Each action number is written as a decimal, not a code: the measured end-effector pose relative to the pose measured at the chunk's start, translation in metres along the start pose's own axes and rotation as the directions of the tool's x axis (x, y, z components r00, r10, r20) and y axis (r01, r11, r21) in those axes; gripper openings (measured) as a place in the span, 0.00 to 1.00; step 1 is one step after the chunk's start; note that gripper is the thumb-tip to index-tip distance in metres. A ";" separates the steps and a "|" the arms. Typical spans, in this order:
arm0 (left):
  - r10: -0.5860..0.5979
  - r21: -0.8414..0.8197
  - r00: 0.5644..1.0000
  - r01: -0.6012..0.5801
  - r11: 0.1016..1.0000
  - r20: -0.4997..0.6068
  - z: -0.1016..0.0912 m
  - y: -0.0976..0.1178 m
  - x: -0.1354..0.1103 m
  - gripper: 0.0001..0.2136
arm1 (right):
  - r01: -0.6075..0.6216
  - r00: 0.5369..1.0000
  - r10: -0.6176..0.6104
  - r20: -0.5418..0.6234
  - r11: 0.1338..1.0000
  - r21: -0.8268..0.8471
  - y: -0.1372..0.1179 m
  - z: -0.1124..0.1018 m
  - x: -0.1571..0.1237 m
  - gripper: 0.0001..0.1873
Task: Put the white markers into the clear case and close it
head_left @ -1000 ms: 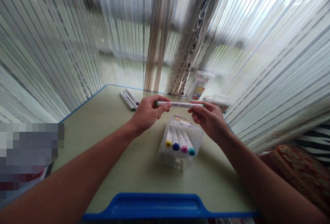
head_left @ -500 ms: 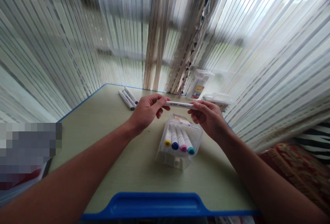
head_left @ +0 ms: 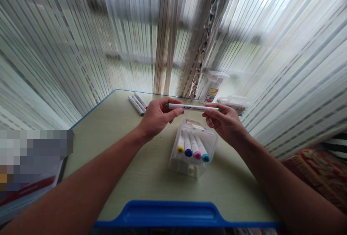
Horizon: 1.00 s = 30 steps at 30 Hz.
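Observation:
A white marker (head_left: 193,107) with green ends is held level above the table, one end in each hand. My left hand (head_left: 158,116) pinches its left end between thumb and fingers. My right hand (head_left: 224,122) pinches its right end the same way. Below them a clear plastic case (head_left: 193,149) lies on the pale green table (head_left: 121,137), holding several markers with yellow, blue, pink and teal caps.
Three white markers (head_left: 137,103) lie at the table's far left corner. A clear container with a label (head_left: 213,87) and a flat clear box (head_left: 233,102) stand at the far right. Striped curtains close in behind. A blue handle rim (head_left: 168,213) edges the near side.
Both hands kept hold of the marker and turned it slightly; its green right end shows again. The view shifted a little to the left.

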<state>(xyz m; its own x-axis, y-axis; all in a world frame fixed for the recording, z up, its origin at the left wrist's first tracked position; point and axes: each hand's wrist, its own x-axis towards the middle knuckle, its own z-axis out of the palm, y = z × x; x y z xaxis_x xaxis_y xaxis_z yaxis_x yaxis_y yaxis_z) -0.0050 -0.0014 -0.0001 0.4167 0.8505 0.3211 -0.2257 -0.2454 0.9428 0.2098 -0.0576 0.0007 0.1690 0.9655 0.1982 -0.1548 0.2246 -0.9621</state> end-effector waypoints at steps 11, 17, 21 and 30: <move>-0.005 -0.027 1.000 0.005 1.000 0.021 -0.002 -0.001 0.001 0.15 | 0.018 0.999 -0.019 0.033 0.999 0.034 0.001 -0.004 0.001 0.13; 0.003 0.017 1.000 -0.003 1.000 0.024 -0.002 -0.002 0.000 0.14 | 0.017 0.999 -0.018 0.039 0.999 0.045 0.000 -0.001 0.001 0.13; 0.006 0.074 1.000 -0.007 0.997 0.017 -0.001 -0.002 0.000 0.14 | 0.017 0.999 -0.017 0.049 1.000 0.013 0.001 -0.002 0.000 0.11; 0.020 0.063 1.000 -0.021 0.998 0.024 -0.002 -0.003 0.001 0.13 | 0.009 0.999 -0.010 0.046 1.000 0.022 0.002 -0.002 0.001 0.08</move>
<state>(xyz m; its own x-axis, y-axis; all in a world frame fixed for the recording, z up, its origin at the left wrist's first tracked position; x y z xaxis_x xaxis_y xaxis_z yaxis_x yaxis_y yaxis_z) -0.0059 0.0009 -0.0029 0.4328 0.8343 0.3415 -0.1786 -0.2919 0.9396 0.2120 -0.0567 -0.0017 0.1258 0.9681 0.2165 -0.1748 0.2365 -0.9558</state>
